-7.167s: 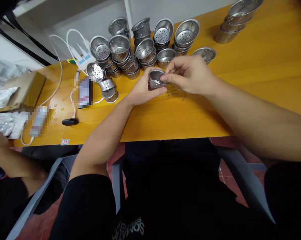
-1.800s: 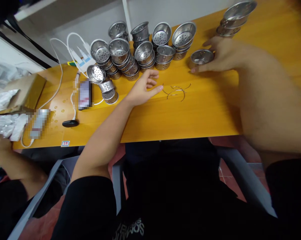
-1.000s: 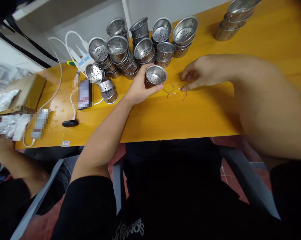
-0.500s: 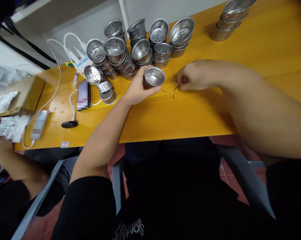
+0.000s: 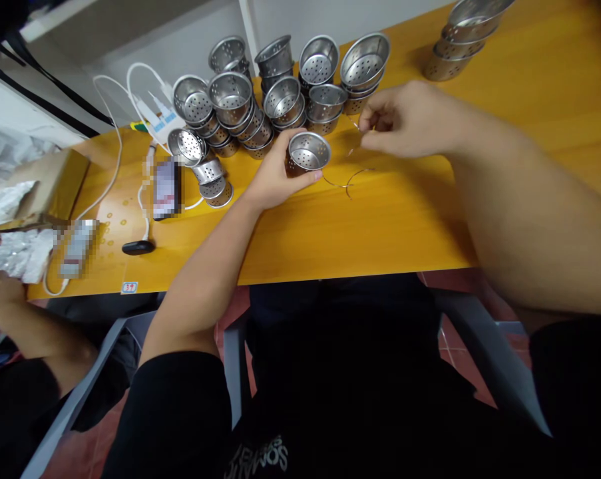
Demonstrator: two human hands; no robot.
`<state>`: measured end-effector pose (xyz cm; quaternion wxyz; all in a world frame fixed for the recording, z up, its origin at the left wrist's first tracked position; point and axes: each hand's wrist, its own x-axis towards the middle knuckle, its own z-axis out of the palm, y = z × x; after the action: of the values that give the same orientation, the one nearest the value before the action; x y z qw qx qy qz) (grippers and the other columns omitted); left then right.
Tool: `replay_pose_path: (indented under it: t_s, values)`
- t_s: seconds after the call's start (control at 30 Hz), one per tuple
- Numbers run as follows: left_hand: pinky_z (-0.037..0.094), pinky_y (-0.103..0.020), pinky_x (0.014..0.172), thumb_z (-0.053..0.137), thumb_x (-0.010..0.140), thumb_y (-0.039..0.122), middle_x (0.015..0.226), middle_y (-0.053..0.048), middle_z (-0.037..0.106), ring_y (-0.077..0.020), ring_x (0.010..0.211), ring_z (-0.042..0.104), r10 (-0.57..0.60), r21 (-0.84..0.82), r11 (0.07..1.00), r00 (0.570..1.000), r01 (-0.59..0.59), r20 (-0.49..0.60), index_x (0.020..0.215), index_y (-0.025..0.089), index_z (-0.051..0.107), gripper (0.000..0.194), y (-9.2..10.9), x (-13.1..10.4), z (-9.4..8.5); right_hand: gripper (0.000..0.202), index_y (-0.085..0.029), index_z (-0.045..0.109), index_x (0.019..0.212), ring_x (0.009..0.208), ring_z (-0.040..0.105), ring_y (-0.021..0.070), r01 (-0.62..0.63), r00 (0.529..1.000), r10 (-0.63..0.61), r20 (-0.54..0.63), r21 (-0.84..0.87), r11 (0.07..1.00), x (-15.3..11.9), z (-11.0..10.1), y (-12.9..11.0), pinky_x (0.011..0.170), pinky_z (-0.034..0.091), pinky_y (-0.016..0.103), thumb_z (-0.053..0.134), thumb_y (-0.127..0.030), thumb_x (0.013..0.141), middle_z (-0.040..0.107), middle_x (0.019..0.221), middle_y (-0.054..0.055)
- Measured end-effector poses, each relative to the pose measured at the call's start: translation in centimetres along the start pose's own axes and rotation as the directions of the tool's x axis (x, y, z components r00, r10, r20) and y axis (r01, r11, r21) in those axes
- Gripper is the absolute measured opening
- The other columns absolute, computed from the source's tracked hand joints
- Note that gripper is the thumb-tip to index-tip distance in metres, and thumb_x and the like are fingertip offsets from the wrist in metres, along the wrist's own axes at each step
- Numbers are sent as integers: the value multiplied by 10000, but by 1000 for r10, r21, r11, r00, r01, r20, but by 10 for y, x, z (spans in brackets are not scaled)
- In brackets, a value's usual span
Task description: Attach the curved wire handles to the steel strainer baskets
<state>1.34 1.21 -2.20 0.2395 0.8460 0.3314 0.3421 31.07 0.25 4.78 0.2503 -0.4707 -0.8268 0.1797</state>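
My left hand [image 5: 275, 174] is wrapped round a small perforated metal cup [image 5: 309, 152], which stands mouth upward with its holed bottom showing. Above the table to its right is my right hand [image 5: 397, 123], fingers curled in a pinch. Thin glinting bits poke out by its fingertips and look like a piece of curved wire [image 5: 353, 123]; most of it is hidden or blurred. On the table between both hands lie thin curved wires [image 5: 347, 185], one close to my left thumb. Several stacks of similar cups [image 5: 283, 103] stand just behind the held cup.
Another cup stack [image 5: 450, 63] stands at the back right. Left of the cups are a white power strip [image 5: 165, 123], a blurred-out phone [image 5: 165, 189], cables and a black oval object [image 5: 138, 248]. A cardboard box [image 5: 55, 186] and a co-worker's arm [image 5: 40, 332] are farther left.
My right hand has lifted away from the wires on the table and moved toward the back, near the cup stacks. My left hand and its cup have stayed in place.
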Motion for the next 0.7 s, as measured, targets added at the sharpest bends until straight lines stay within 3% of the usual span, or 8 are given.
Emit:
replay_pose_path:
  t_s: [0.17,0.33,0.53,0.7]
  values:
    - [520,-458,1240,702,812,868,1465,-134,621,-271,1385,662,-14,-30,999,999,13,-32,1514,266,401,972,4,0,-1,149,-234,625,876,648,563,203,4,1000,-7,26,117,993,2,6,9,675,530,397,728,-202,774,660,768,44]
    - [516,-459,1232,669,813,894,1501,-131,593,-276,1411,644,-12,-18,1000,1000,12,-14,1545,281,366,1001,2,1,0,176,-234,625,877,674,576,213,15,1000,-14,-9,211,977,5,11,12,759,598,463,765,-218,772,638,768,43]
    - [538,-453,1206,617,805,940,1495,-106,577,-270,1409,652,1,-59,998,999,-3,-36,1531,302,351,1002,4,1,2,376,-232,636,1008,688,637,226,8,1000,-9,3,360,933,5,19,7,722,615,466,871,-448,809,655,815,48]
    - [565,-445,1178,631,795,942,1471,-98,585,-265,1393,668,-10,-91,996,998,5,-57,1508,301,369,994,4,1,3,466,-232,622,995,609,626,219,11,998,13,-66,354,935,5,22,-2,649,591,449,783,-656,892,646,789,62]
